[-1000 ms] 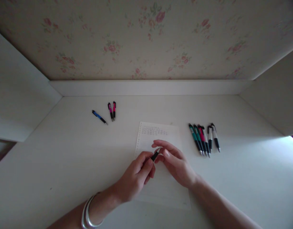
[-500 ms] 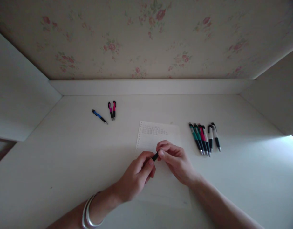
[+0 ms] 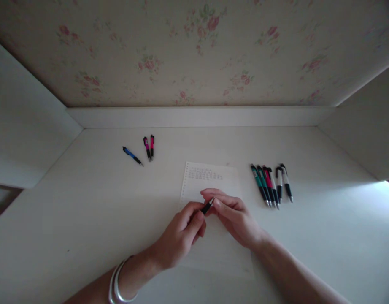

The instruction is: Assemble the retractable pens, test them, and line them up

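Both hands meet over a sheet of paper (image 3: 210,179) with a few written lines at its top. My left hand (image 3: 182,234) is closed around the barrel of a dark pen (image 3: 207,207), whose silver tip points up and right. My right hand (image 3: 234,215) pinches the pen's tip end with thumb and fingers. Silver bangles circle my left wrist.
A row of several pens (image 3: 272,183), teal, pink and white, lies right of the paper. A blue pen (image 3: 132,155) and two pink pens (image 3: 149,147) lie at the back left. The white desk (image 3: 71,211) has raised side panels and a flowered back wall.
My right hand's fingers closed over the pen's tip half a second ago, then eased back, so the silver tip shows again. My left hand has kept its grip.
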Action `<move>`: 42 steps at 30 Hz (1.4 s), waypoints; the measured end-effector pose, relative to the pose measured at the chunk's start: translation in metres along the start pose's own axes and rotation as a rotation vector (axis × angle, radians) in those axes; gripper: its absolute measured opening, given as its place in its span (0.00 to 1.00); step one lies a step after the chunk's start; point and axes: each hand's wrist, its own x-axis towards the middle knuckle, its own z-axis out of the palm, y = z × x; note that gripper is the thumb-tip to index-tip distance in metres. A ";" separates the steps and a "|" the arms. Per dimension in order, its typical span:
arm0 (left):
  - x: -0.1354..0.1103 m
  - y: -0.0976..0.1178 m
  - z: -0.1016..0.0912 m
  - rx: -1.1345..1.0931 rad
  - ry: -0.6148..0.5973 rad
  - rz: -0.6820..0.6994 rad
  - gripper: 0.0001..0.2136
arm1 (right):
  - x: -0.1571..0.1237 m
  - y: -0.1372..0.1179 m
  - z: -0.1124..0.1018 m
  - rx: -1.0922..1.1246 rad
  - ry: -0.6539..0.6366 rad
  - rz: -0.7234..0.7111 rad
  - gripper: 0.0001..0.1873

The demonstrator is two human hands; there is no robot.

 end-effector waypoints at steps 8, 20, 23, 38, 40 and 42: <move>0.000 -0.002 0.000 0.008 -0.003 -0.002 0.18 | -0.002 0.003 -0.003 -0.127 0.018 -0.038 0.11; -0.002 0.003 -0.003 0.031 -0.040 -0.034 0.21 | 0.013 -0.014 -0.011 0.287 0.356 -0.081 0.10; -0.005 0.001 -0.004 0.026 -0.108 0.068 0.24 | 0.014 -0.014 -0.013 0.337 0.347 -0.049 0.11; -0.009 -0.002 -0.001 0.192 -0.152 0.370 0.10 | 0.010 -0.011 -0.012 0.391 0.288 0.001 0.12; -0.010 -0.002 -0.002 0.182 -0.147 0.316 0.13 | 0.011 -0.011 -0.013 0.389 0.287 -0.017 0.12; -0.009 -0.002 -0.002 0.137 -0.128 0.217 0.18 | 0.011 -0.012 -0.013 0.375 0.292 -0.049 0.10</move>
